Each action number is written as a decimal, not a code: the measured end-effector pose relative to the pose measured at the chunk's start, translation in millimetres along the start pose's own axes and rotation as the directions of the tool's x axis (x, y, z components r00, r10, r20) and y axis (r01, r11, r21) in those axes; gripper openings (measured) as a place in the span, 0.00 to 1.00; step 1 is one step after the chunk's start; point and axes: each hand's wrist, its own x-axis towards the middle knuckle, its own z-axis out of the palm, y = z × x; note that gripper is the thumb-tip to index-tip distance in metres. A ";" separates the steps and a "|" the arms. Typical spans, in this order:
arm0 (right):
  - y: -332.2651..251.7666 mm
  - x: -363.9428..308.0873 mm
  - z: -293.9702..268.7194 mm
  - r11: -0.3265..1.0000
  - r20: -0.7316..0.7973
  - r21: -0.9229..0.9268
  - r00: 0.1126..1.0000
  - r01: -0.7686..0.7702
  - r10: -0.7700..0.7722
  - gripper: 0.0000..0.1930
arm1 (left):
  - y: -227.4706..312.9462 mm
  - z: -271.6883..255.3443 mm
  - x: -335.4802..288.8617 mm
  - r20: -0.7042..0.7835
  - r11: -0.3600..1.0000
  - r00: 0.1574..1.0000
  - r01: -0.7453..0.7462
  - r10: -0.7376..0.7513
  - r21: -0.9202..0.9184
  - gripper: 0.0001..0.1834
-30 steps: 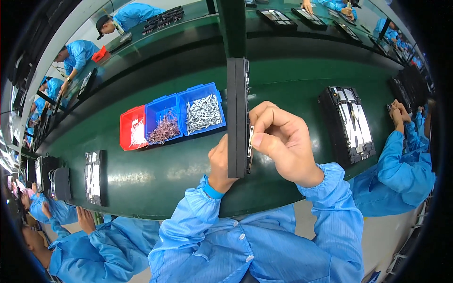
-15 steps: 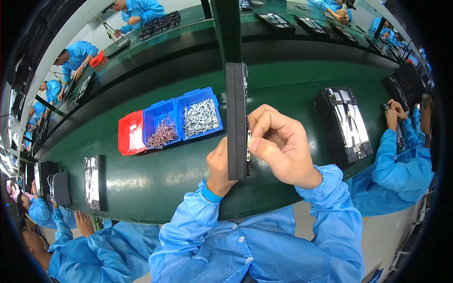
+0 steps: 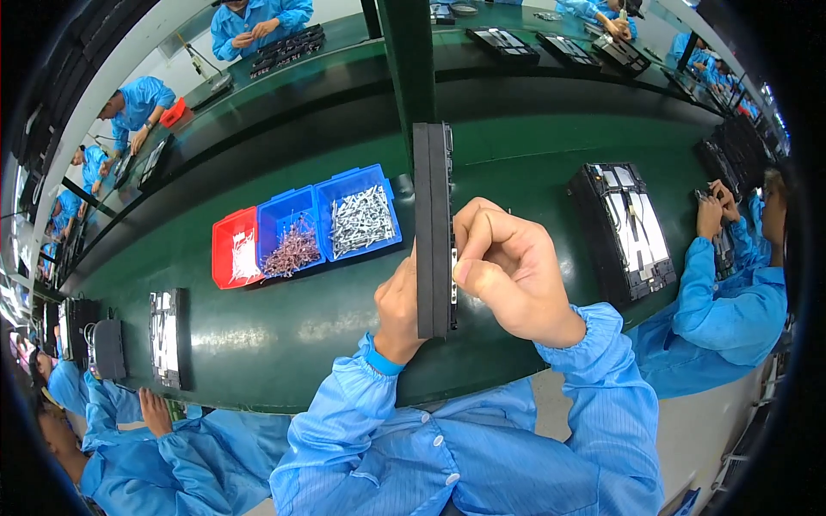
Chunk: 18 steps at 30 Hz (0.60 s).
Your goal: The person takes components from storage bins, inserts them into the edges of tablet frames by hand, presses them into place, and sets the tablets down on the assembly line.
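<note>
A flat black rectangular device casing [image 3: 428, 232] stands on edge in front of me, its narrow side facing up. My left hand [image 3: 398, 301] holds it from the left, with the fingers mostly hidden behind the casing. At the casing's right face my right hand [image 3: 514, 271] is closed in a pinch, thumb and bent fingers against the surface. Beside the thumb tip shows a small whitish strip [image 3: 454, 291] with dark spots. What the right fingers grip, if anything, is hidden.
Left of the casing sit a red bin [image 3: 225, 251] with white pieces, a blue bin [image 3: 274, 211] with reddish-brown pieces, and another blue bin [image 3: 379, 176] with silvery pieces. Similar devices lie at right [image 3: 632, 228] and left [image 3: 166, 335]. A green post [image 3: 411, 69] rises ahead; co-workers sit either side.
The casing sits slightly lower in the picture, still held by my left hand. My right hand keeps its pinch with a slight shift. A co-worker across the bench has brought both hands together.
</note>
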 end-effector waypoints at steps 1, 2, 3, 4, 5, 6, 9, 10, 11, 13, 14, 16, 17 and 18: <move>-0.4 0.2 0.3 1.000 -0.006 0.002 1.000 -0.009 0.009 0.03 | -0.3 0.1 0.1 0.002 1.000 1.000 -0.008 0.008 0.008 0.29; 0.0 0.4 0.1 1.000 -0.006 0.002 1.000 -0.009 0.009 0.03 | 0.1 0.1 0.2 0.002 1.000 1.000 -0.008 0.008 0.008 0.29; 0.3 0.5 -0.3 1.000 -0.005 0.004 1.000 -0.005 0.005 0.03 | 1.1 0.1 0.5 0.000 1.000 1.000 0.002 -0.002 -0.007 0.29; 0.5 0.6 -0.7 1.000 -0.003 0.006 1.000 0.000 0.000 0.03 | 1.9 0.0 0.9 -0.001 1.000 1.000 0.013 -0.013 -0.020 0.30; 0.0 0.8 -1.6 1.000 -0.003 0.006 1.000 0.000 0.000 0.03 | 1.9 -0.5 1.4 -0.001 1.000 1.000 0.013 -0.013 -0.020 0.30; -1.1 1.0 -2.6 1.000 0.002 -0.001 1.000 -0.013 0.013 0.03 | 2.1 -1.1 1.7 0.014 1.000 1.000 0.003 -0.003 0.008 0.30; -2.1 1.3 -3.7 0.999 -0.006 0.010 0.999 -0.048 0.048 0.02 | 0.8 1.7 0.0 -0.002 0.999 1.000 0.019 -0.019 0.039 0.25; -2.3 1.3 -3.9 0.997 -0.020 0.027 0.997 -0.069 0.070 0.01 | 0.7 3.5 -0.5 -0.033 0.998 0.999 0.044 -0.043 0.041 0.20; -3.3 1.7 -4.0 0.997 -0.020 0.026 0.997 -0.069 0.069 0.01 | 1.4 4.9 0.4 -0.034 0.998 0.999 0.043 -0.042 0.040 0.20; -3.7 3.3 -3.2 0.985 -0.047 0.091 0.987 -0.148 0.153 0.01 | 0.8 6.9 2.2 -0.101 0.999 0.994 0.032 -0.029 0.034 0.19; -2.4 3.8 -3.0 0.985 -0.048 0.090 0.987 -0.148 0.153 0.01 | 1.2 6.6 2.1 -0.101 0.999 0.994 0.032 -0.029 0.033 0.19; 1.0 4.7 -2.9 0.973 -0.074 0.167 0.982 -0.157 0.171 0.01 | 3.3 4.3 2.9 -0.027 1.000 1.000 0.013 -0.012 0.028 0.32; 0.7 4.4 -3.1 0.973 -0.074 0.167 0.982 -0.158 0.172 0.01 | 4.7 4.1 3.6 -0.027 1.000 1.000 0.014 -0.013 0.028 0.32; 0.5 4.1 -3.1 0.975 -0.078 0.159 0.982 -0.158 0.172 0.01 | 5.6 3.7 4.5 -0.032 0.999 0.999 0.014 -0.012 0.043 0.33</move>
